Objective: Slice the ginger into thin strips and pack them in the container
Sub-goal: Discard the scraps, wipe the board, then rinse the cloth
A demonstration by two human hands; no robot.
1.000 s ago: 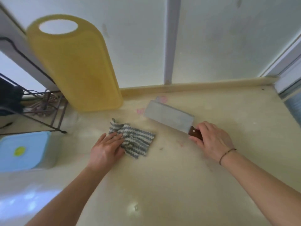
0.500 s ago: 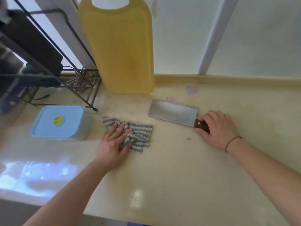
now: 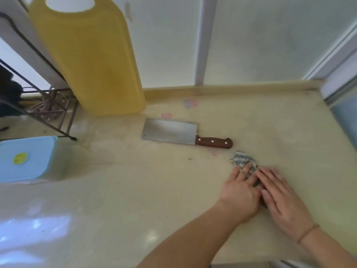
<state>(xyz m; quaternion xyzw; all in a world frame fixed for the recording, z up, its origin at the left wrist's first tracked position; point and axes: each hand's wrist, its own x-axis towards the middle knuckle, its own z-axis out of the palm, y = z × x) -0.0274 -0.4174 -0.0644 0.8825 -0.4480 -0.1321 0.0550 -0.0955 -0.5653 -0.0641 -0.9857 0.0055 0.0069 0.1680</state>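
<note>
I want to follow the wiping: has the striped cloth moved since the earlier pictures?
Yes. The striped cloth went rightward: earlier it lay left of the cleaver blade, now it lies beyond the handle end.

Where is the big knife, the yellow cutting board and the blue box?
Knife (image 3: 170, 132): head view, on the flat steel blade.
Yellow cutting board (image 3: 92, 60): head view, on the middle of its face, leaning against the wall.
Blue box (image 3: 29, 158): head view, on its lid.
</note>
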